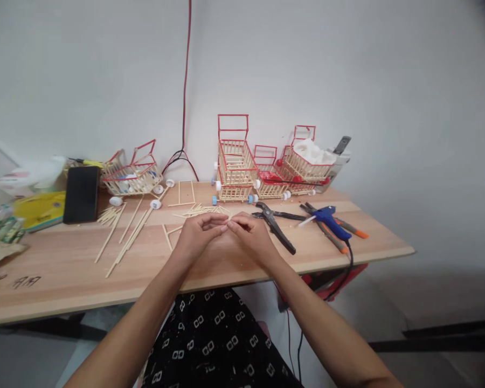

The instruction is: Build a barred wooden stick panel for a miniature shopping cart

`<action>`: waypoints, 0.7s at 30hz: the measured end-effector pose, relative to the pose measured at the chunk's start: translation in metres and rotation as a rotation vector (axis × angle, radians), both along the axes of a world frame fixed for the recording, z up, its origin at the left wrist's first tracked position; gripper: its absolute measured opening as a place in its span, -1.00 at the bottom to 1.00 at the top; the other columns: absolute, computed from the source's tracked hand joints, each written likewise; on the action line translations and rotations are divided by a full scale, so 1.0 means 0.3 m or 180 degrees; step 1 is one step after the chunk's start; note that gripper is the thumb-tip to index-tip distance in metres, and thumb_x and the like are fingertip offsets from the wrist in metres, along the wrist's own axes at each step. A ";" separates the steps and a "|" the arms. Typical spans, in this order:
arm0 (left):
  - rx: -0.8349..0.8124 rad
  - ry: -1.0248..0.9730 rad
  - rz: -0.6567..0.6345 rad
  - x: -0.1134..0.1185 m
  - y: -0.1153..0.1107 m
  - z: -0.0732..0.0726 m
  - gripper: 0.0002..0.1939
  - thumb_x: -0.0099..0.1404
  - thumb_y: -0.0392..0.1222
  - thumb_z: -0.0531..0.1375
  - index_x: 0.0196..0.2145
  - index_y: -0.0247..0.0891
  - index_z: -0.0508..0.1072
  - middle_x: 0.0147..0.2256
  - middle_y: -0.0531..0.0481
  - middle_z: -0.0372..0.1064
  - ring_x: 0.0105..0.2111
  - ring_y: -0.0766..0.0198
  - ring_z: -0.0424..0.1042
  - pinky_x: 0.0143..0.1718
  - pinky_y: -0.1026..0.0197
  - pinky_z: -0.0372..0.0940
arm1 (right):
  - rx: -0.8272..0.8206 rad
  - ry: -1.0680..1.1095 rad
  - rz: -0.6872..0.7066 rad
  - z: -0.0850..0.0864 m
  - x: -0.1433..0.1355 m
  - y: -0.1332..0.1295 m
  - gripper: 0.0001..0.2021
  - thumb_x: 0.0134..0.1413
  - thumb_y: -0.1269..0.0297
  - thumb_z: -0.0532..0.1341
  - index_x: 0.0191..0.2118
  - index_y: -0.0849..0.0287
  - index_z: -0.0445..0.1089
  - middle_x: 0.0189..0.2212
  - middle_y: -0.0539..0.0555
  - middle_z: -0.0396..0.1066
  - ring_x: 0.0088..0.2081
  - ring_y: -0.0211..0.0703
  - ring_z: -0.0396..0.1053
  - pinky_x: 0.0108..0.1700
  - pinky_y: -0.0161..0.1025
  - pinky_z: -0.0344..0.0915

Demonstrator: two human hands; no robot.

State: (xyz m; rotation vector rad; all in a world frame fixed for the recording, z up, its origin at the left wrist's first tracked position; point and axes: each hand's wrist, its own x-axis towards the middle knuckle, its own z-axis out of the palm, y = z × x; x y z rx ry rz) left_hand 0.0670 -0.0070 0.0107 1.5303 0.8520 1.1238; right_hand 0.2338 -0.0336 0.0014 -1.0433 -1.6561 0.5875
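Beside the black pliers (pixel 276 227), our left hand (pixel 202 230) and right hand (pixel 252 231) meet half-curled, hold unclear; carts (pixel 237 177) stand built, sticks (pixel 129 243) loose.

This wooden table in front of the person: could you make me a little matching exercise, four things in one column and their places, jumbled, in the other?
Column one
1. glue gun
2. phone
3. left hand
4. black pliers

Column two
A. between the right hand and the glue gun
B. with its fingertips close to those of the right hand
C. lying over the orange-ended pliers
D. beside the yellow packet

Right pairs: 1-C, 2-D, 3-B, 4-A
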 end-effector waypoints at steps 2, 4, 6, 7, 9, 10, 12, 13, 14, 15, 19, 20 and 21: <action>0.0141 0.0093 0.0061 -0.005 -0.003 -0.002 -0.69 0.00 -0.16 0.37 -0.26 -0.30 0.56 -0.29 -0.07 0.57 -0.28 0.16 0.52 -0.12 0.10 0.40 | -0.0123 0.0061 0.0122 0.002 -0.004 -0.006 -0.78 0.17 0.18 0.18 -0.31 0.18 0.52 -0.33 0.08 0.48 -0.26 -0.17 0.40 -0.20 -0.26 0.27; 0.0277 0.0183 0.0204 -0.005 -0.012 0.001 -0.73 0.02 -0.16 0.35 -0.28 -0.29 0.57 -0.32 -0.06 0.57 -0.30 0.16 0.53 -0.15 0.11 0.41 | -0.0144 -0.0004 0.0165 0.011 -0.008 -0.013 -0.75 0.19 0.19 0.15 -0.33 0.19 0.52 -0.35 0.08 0.49 -0.26 -0.17 0.41 -0.19 -0.26 0.27; 0.0451 0.0307 0.0404 -0.003 -0.025 0.006 -0.78 0.06 -0.17 0.32 -0.30 -0.27 0.58 -0.31 -0.07 0.57 -0.30 0.16 0.52 -0.17 0.11 0.41 | -0.0049 -0.0231 0.0190 0.024 -0.008 -0.024 -0.73 0.22 0.20 0.11 -0.33 0.18 0.52 -0.36 0.07 0.49 -0.27 -0.18 0.41 -0.20 -0.27 0.27; 0.0586 0.0372 0.0506 -0.002 -0.033 0.008 -0.81 0.09 -0.18 0.30 -0.31 -0.25 0.59 -0.29 -0.06 0.57 -0.28 0.16 0.52 -0.16 0.12 0.40 | -0.0008 -0.0383 0.0204 0.032 -0.004 -0.031 -0.72 0.24 0.21 0.10 -0.31 0.18 0.53 -0.35 0.07 0.49 -0.27 -0.18 0.41 -0.20 -0.27 0.27; 0.0888 0.0478 0.0646 -0.001 -0.044 0.011 -0.86 0.13 -0.21 0.27 -0.32 -0.22 0.60 -0.27 -0.05 0.57 -0.24 0.17 0.51 -0.13 0.12 0.38 | 0.0011 -0.0706 0.0164 0.048 0.017 -0.045 -0.73 0.25 0.21 0.08 -0.23 0.15 0.52 -0.28 0.08 0.51 -0.23 -0.17 0.42 -0.19 -0.26 0.28; 0.0998 0.0498 0.0692 -0.001 -0.047 0.012 -0.88 0.14 -0.22 0.26 -0.34 -0.21 0.60 -0.27 -0.05 0.57 -0.23 0.17 0.50 -0.12 0.12 0.37 | 0.0007 -0.0885 0.0069 0.057 0.035 -0.052 -0.74 0.25 0.21 0.09 -0.16 0.14 0.51 -0.22 0.09 0.52 -0.20 -0.15 0.42 -0.16 -0.24 0.29; 0.1007 0.0492 0.0759 -0.006 -0.046 0.010 -0.90 0.14 -0.21 0.26 -0.37 -0.20 0.59 -0.27 -0.05 0.56 -0.22 0.16 0.50 -0.13 0.12 0.36 | -0.0027 -0.1394 -0.0342 0.078 0.087 -0.062 -0.72 0.23 0.19 0.11 -0.05 0.14 0.46 -0.11 0.14 0.49 -0.10 -0.09 0.40 -0.08 -0.18 0.28; 0.0898 0.0471 0.0771 -0.011 -0.043 0.008 -0.90 0.13 -0.19 0.27 -0.39 -0.20 0.59 -0.28 -0.05 0.56 -0.23 0.15 0.50 -0.15 0.12 0.37 | -0.0089 -0.1750 -0.0640 0.089 0.117 -0.064 -0.70 0.21 0.17 0.13 -0.02 0.15 0.44 -0.07 0.18 0.47 -0.06 -0.04 0.38 -0.04 -0.14 0.26; 0.0744 0.0436 0.0773 -0.017 -0.039 0.006 -0.89 0.12 -0.17 0.28 -0.39 -0.21 0.59 -0.29 -0.06 0.57 -0.24 0.13 0.51 -0.18 0.12 0.37 | -0.0251 -0.2171 -0.0972 0.100 0.147 -0.066 -0.67 0.19 0.14 0.15 -0.02 0.19 0.43 -0.06 0.24 0.45 -0.03 0.02 0.37 -0.02 -0.10 0.25; 0.0568 0.0394 0.0757 -0.023 -0.034 0.003 -0.87 0.11 -0.15 0.28 -0.39 -0.22 0.59 -0.30 -0.07 0.57 -0.25 0.12 0.51 -0.19 0.12 0.37 | -0.0532 -0.2598 -0.1284 0.110 0.175 -0.066 -0.65 0.17 0.10 0.16 -0.04 0.22 0.43 -0.09 0.28 0.46 -0.03 0.08 0.37 -0.03 -0.07 0.25; 0.0057 0.0253 0.0703 -0.048 -0.026 -0.006 -0.80 0.08 -0.10 0.30 -0.36 -0.26 0.59 -0.29 -0.08 0.58 -0.24 0.10 0.52 -0.18 0.13 0.37 | -0.1672 -0.3564 -0.1937 0.123 0.228 -0.056 -0.58 0.14 0.03 0.14 -0.09 0.31 0.40 -0.22 0.36 0.49 -0.15 0.19 0.45 -0.18 -0.04 0.30; 0.0018 0.0243 0.0714 -0.052 -0.027 -0.009 -0.79 0.08 -0.10 0.30 -0.36 -0.27 0.59 -0.28 -0.08 0.58 -0.23 0.10 0.52 -0.17 0.13 0.37 | -0.1782 -0.3632 -0.1984 0.117 0.226 -0.052 -0.59 0.15 0.05 0.13 -0.08 0.32 0.38 -0.21 0.37 0.49 -0.15 0.20 0.46 -0.19 -0.05 0.30; 0.0003 0.0237 0.0725 -0.056 -0.029 -0.012 -0.79 0.08 -0.09 0.30 -0.35 -0.27 0.59 -0.28 -0.07 0.58 -0.23 0.10 0.52 -0.16 0.13 0.36 | -0.1830 -0.3672 -0.2020 0.109 0.220 -0.047 -0.60 0.16 0.08 0.11 -0.07 0.34 0.37 -0.19 0.38 0.49 -0.15 0.20 0.46 -0.20 -0.05 0.31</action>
